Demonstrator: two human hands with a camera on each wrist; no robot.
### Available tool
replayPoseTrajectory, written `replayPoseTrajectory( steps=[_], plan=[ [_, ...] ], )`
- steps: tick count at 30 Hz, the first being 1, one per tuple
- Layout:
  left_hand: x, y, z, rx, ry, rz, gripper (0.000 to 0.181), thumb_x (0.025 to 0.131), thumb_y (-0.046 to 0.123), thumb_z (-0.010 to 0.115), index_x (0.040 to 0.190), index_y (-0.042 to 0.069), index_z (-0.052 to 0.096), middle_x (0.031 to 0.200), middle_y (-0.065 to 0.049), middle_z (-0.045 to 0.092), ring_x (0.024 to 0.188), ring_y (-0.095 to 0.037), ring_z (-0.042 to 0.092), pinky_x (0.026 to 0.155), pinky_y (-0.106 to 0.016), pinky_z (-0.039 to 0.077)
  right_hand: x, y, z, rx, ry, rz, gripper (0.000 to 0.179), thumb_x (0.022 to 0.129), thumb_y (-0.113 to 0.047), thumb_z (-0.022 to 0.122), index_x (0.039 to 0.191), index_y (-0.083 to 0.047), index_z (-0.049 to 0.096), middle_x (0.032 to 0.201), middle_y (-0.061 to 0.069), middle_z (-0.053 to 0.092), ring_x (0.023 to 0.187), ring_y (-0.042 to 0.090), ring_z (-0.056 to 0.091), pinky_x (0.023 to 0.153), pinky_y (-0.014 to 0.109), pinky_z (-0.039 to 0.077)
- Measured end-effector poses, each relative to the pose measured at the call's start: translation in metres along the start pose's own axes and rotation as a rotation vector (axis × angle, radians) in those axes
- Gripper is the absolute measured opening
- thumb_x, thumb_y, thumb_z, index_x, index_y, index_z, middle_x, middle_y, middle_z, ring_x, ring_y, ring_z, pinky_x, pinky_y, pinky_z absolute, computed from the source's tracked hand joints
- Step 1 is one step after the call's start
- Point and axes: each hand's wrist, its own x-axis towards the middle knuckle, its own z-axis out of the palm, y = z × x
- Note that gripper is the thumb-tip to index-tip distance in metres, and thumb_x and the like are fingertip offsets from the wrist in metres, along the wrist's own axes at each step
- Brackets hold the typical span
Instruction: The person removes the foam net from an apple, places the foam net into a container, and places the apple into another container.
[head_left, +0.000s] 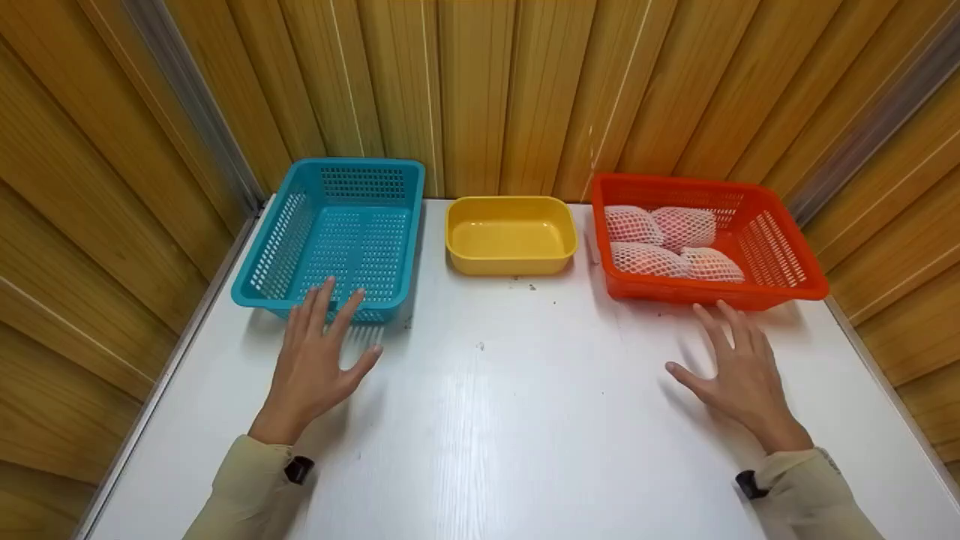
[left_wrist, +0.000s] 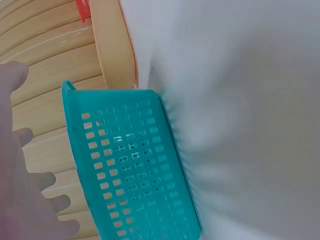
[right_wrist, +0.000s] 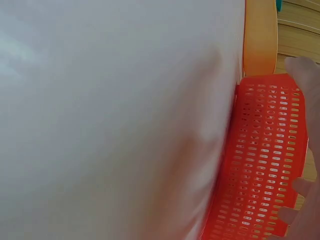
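Observation:
My left hand (head_left: 315, 367) hovers with spread fingers at the near edge of a teal plastic basket (head_left: 416, 247), holding nothing. Its fingertips overlap the basket's near rim in the head view. On the right, my right hand (head_left: 739, 375) is also spread and bare, fingertips just short of the near side of a red basket (head_left: 810, 270). Several round, pinkish things in white foam netting (head_left: 649, 259) lie in the left part of that red basket. The left wrist view shows the teal basket's slotted side (left_wrist: 125, 160) beyond the fingers; the right wrist view shows the red one's side (right_wrist: 260, 150).
Between the two baskets stands a small yellow tub (head_left: 511, 266) with nothing in it. All three containers sit along the back of a white table (head_left: 510, 420). Wood-look panels (head_left: 480, 97) close off the back and both sides.

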Motion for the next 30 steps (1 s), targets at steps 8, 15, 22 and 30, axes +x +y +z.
replayPoseTrajectory(
  steps=[8, 15, 22, 30],
  plan=[
    [0.020, 0.017, 0.009, -0.068, 0.011, 0.039, 0.082, 0.091, 0.055, 0.069, 0.159, 0.023, 0.037, 0.168, -0.014, 0.023, 0.153, -0.040, 0.021, 0.121, -0.065, 0.016, 0.007, 0.001, -0.004, 0.020, 0.076, -0.032, 0.096, 0.074, -0.040, 0.087, 0.156, -0.018, 0.042, 0.150, 0.021, 0.040, 0.132, 0.046, 0.037, 0.105, 0.067, 0.031],
    [0.044, 0.043, 0.016, -0.118, 0.040, 0.094, 0.080, 0.092, 0.054, 0.067, 0.158, 0.021, 0.037, 0.167, -0.013, 0.026, 0.153, -0.034, 0.024, 0.121, -0.063, 0.019, 0.022, 0.004, -0.015, 0.028, 0.110, -0.050, 0.093, 0.074, -0.036, 0.088, 0.153, -0.014, 0.044, 0.149, 0.023, 0.041, 0.130, 0.046, 0.038, 0.103, 0.066, 0.032],
    [0.071, 0.071, 0.030, -0.178, 0.077, 0.145, 0.079, 0.093, 0.056, 0.065, 0.156, 0.016, 0.041, 0.165, -0.014, 0.030, 0.151, -0.032, 0.030, 0.121, -0.059, 0.025, 0.040, 0.007, -0.027, 0.057, 0.083, -0.015, 0.095, 0.076, -0.033, 0.089, 0.156, -0.017, 0.040, 0.155, 0.022, 0.035, 0.132, 0.049, 0.035, 0.102, 0.071, 0.034],
    [0.095, 0.103, 0.046, -0.244, 0.073, 0.183, 0.078, 0.094, 0.056, 0.065, 0.155, 0.014, 0.042, 0.164, -0.012, 0.032, 0.147, -0.030, 0.036, 0.119, -0.052, 0.033, 0.063, 0.012, -0.043, 0.098, 0.020, -0.001, 0.097, 0.079, -0.030, 0.088, 0.159, -0.024, 0.034, 0.157, 0.020, 0.033, 0.140, 0.049, 0.030, 0.105, 0.078, 0.029]
  ],
)
